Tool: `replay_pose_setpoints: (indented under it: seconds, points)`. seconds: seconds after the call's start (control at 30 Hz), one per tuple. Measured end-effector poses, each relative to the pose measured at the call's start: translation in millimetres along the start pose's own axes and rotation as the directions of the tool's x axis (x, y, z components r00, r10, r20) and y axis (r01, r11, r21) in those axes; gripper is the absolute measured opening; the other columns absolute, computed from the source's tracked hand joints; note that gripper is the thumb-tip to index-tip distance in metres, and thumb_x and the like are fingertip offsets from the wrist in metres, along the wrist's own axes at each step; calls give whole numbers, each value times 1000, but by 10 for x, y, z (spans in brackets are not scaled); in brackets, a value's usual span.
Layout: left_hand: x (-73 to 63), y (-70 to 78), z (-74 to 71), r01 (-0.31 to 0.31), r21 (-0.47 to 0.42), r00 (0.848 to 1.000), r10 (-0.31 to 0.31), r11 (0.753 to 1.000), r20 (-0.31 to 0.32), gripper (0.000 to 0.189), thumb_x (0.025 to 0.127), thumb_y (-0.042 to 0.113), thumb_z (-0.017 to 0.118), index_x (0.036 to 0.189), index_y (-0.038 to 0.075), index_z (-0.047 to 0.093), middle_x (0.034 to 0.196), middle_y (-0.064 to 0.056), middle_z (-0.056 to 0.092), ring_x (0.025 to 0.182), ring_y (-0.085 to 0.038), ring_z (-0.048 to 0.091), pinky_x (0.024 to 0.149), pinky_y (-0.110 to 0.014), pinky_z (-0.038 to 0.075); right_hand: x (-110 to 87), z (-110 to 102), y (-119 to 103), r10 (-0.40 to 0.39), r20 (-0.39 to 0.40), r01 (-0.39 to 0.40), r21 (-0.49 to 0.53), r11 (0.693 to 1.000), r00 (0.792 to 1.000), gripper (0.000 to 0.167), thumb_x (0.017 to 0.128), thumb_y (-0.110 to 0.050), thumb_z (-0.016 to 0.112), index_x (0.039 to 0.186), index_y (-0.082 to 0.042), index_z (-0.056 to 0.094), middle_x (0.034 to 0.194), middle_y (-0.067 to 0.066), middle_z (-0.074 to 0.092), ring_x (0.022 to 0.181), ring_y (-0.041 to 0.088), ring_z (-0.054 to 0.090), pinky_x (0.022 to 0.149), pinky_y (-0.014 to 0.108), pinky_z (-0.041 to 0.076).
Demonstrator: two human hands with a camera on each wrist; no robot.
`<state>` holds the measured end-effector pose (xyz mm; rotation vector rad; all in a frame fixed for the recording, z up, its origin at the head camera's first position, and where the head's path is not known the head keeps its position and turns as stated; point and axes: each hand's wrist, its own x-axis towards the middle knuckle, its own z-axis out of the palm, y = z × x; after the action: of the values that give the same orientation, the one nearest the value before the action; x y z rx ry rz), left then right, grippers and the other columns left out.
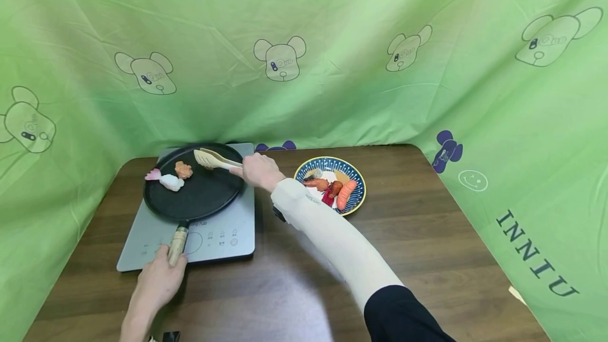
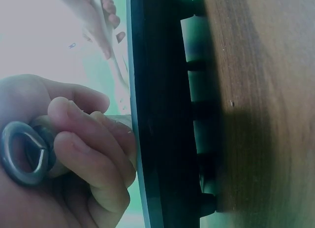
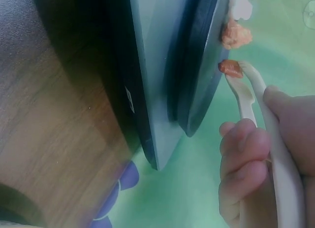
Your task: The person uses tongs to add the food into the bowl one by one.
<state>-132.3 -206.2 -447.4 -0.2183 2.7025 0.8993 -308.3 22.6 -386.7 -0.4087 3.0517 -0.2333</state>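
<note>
My left hand (image 1: 159, 281) grips the wooden handle (image 1: 178, 245) of a flat black frying pan (image 1: 199, 194). In the left wrist view its fingers (image 2: 93, 159) curl round the handle, whose end bears a metal ring (image 2: 24, 153). Over the pan's far right part, my right hand (image 1: 260, 172) holds pale tongs (image 1: 216, 161). A small reddish-brown food piece (image 3: 230, 68) sits between the tong tips in the right wrist view. On the pan's left side lie a white shrimp with a pink tail (image 1: 171, 182) and an orange-brown lump of food (image 1: 183, 170).
The pan stands on a grey induction cooker (image 1: 218, 249) on a wooden table (image 1: 294, 284). Right of it, partly behind my right forearm, is a blue-patterned plate (image 1: 359, 199) with several food pieces, including an orange one (image 1: 347, 194). A green cloth (image 1: 332, 104) hangs around the table.
</note>
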Motion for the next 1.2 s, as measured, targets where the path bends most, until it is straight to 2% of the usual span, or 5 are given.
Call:
replay_pose_setpoints:
  seconds: [0.3, 0.57, 0.87, 1.2]
  points:
    - [-11, -2, -14, -5, 5, 1000, 5, 1000, -8, 48, 95, 34, 42, 120, -6, 33, 70, -13, 45, 55, -23, 46, 46, -35, 36, 44, 34, -54, 17, 11, -17, 1, 1000, 1000, 49, 92, -60, 43, 78, -16, 60, 76, 3, 58, 60, 16, 56, 51, 34, 45]
    - [-12, -6, -21, 0, 4, 1000, 0, 1000, -16, 49, 95, 35, 42, 120, -6, 33, 70, -13, 45, 55, -23, 45, 46, -34, 35, 82, 55, -99, 11, -7, -11, 12, 1000, 1000, 50, 92, -60, 43, 80, -15, 61, 74, 3, 57, 57, 16, 55, 48, 34, 44]
    - [-13, -9, 1, -1, -6, 1000, 1, 1000, -8, 45, 95, 34, 42, 118, -4, 34, 69, -12, 44, 54, -23, 45, 46, -34, 36, 145, 110, -146, 58, 9, -58, 17, 998, 998, 51, 91, -61, 44, 87, -14, 65, 79, 4, 57, 60, 17, 56, 51, 34, 45]
    - [-8, -12, 15, 1, -15, 1000, -1, 1000, -8, 46, 95, 34, 42, 120, -4, 33, 70, -12, 44, 53, -22, 45, 46, -34, 36, 217, 145, -191, 45, 21, -45, 6, 999, 999, 53, 92, -62, 40, 85, -15, 64, 75, 3, 57, 60, 16, 55, 50, 32, 44]
